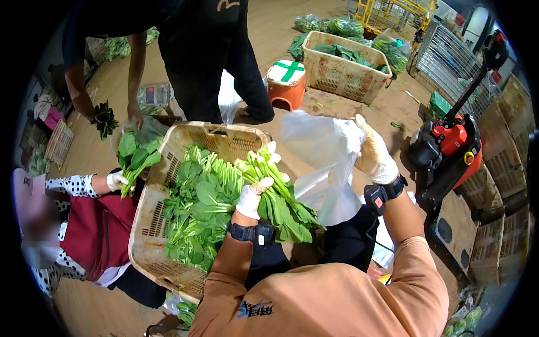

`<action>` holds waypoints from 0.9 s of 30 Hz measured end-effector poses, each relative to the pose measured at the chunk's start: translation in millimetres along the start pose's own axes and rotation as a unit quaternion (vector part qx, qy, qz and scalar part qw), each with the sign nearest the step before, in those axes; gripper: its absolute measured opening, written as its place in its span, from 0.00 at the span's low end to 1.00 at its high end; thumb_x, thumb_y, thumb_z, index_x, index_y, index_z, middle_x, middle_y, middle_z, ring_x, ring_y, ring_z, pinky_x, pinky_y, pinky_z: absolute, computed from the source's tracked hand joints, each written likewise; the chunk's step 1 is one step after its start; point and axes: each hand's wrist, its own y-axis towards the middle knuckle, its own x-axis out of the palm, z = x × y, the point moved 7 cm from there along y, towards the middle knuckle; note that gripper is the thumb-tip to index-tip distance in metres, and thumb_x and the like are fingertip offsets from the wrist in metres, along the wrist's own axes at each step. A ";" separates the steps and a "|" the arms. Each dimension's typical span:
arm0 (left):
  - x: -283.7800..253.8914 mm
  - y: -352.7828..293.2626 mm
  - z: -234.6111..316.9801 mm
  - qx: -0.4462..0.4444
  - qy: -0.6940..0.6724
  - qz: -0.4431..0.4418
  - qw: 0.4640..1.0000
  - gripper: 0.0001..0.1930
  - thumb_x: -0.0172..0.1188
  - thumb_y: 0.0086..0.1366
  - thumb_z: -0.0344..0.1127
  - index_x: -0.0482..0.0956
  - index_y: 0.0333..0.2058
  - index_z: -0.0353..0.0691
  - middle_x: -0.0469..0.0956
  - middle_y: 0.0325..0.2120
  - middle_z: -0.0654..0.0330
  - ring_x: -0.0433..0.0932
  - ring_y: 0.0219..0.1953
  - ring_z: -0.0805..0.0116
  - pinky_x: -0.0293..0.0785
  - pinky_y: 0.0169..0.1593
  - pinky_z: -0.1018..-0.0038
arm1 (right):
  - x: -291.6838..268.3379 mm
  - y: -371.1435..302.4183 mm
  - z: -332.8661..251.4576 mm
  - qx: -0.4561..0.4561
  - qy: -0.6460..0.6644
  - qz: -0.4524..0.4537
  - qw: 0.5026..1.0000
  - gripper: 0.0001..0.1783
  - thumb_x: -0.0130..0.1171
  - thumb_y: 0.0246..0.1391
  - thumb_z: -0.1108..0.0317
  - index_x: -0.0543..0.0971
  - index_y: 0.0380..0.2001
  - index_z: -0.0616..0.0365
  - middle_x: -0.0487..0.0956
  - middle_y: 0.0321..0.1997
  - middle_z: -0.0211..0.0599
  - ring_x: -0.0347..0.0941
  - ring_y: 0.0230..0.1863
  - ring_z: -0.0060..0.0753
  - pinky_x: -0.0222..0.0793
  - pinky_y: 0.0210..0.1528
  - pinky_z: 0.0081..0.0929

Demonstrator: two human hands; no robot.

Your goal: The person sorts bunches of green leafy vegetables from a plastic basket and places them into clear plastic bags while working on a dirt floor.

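My left hand (251, 200), in a white glove, is closed around a bunch of leafy greens (287, 218) with pale stems. The stems point away from me and the leaves hang toward my lap. Gripped in my gloved right hand (375, 153) is the top of a clear plastic bag (323, 182), which hangs beside the bunch and apart from it. To the left, a beige plastic crate (147, 227) holds a heap of similar loose greens (196, 205). My left hand is just over the crate's right side.
At the left, a co-worker in a maroon apron (101, 230) holds greens (135, 160); another stands behind the crate. An orange stool (286, 90) and a second crate (342, 81) with bagged greens are farther off. A red-and-black pallet jack (449, 146) stands right, by stacked crates (505, 168).
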 end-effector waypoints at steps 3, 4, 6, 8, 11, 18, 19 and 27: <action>-3.6 -6.2 -2.4 -0.026 -0.029 0.036 0.999 0.37 0.61 0.52 0.24 0.57 0.61 0.42 0.73 0.47 0.58 0.78 0.40 0.61 0.76 0.46 0.66 | 6.8 10.9 14.7 0.010 -0.090 -0.008 0.996 0.13 0.51 0.60 0.56 0.75 0.34 0.54 0.77 0.30 0.26 0.72 0.30 0.20 0.68 0.34 0.21; 4.2 -6.9 -6.4 -0.057 -0.034 -0.004 0.998 0.36 0.63 0.52 0.26 0.59 0.60 0.40 0.75 0.44 0.55 0.78 0.40 0.61 0.76 0.46 0.66 | 13.1 11.8 16.6 -0.008 -0.121 -0.022 0.992 0.11 0.50 0.60 0.59 0.75 0.33 0.55 0.76 0.28 0.24 0.69 0.28 0.19 0.66 0.32 0.21; 17.4 -1.9 -9.7 -0.080 -0.003 -0.082 0.993 0.33 0.65 0.50 0.31 0.64 0.55 0.36 0.77 0.35 0.49 0.78 0.39 0.59 0.75 0.46 0.66 | 32.9 13.1 16.4 -0.042 -0.351 -0.138 0.925 0.12 0.52 0.60 0.58 0.74 0.31 0.55 0.75 0.27 0.26 0.68 0.28 0.21 0.65 0.33 0.23; 13.7 -2.3 -12.6 -0.066 -0.003 -0.040 0.997 0.31 0.64 0.50 0.29 0.65 0.54 0.35 0.77 0.38 0.52 0.78 0.40 0.59 0.75 0.48 0.64 | 50.7 15.7 8.8 -0.121 -0.621 -0.199 0.749 0.14 0.55 0.57 0.60 0.71 0.26 0.59 0.70 0.24 0.31 0.63 0.26 0.27 0.62 0.31 0.26; 3.8 -7.4 -9.2 -0.048 -0.022 0.000 0.999 0.28 0.62 0.52 0.26 0.67 0.53 0.35 0.76 0.41 0.55 0.78 0.41 0.57 0.75 0.50 0.61 | 52.7 14.3 -21.5 -0.255 -0.655 -0.128 0.699 0.11 0.58 0.53 0.63 0.74 0.31 0.61 0.73 0.28 0.40 0.69 0.31 0.35 0.65 0.34 0.29; -20.1 -48.5 16.4 0.018 -0.019 0.155 0.987 0.26 0.60 0.55 0.25 0.66 0.54 0.36 0.75 0.42 0.57 0.77 0.40 0.58 0.76 0.46 0.61 | -15.4 -22.7 44.6 0.016 -0.538 -0.023 0.842 0.17 0.51 0.60 0.56 0.78 0.31 0.59 0.77 0.25 0.35 0.71 0.27 0.29 0.66 0.33 0.24; -16.9 -52.2 16.3 0.022 -0.032 0.159 0.986 0.26 0.60 0.55 0.25 0.66 0.54 0.36 0.74 0.42 0.57 0.77 0.40 0.58 0.77 0.46 0.61 | -26.4 -23.7 73.0 0.124 -0.474 -0.033 0.871 0.18 0.49 0.61 0.54 0.78 0.33 0.58 0.78 0.27 0.33 0.71 0.29 0.26 0.65 0.32 0.22; -37.7 -63.2 -6.5 -0.008 0.179 0.113 0.977 0.27 0.63 0.52 0.27 0.68 0.52 0.38 0.75 0.43 0.60 0.78 0.36 0.65 0.78 0.40 0.69 | -40.4 3.1 128.0 0.051 -0.133 0.084 0.986 0.09 0.53 0.60 0.61 0.75 0.29 0.54 0.72 0.24 0.21 0.65 0.26 0.13 0.60 0.29 0.14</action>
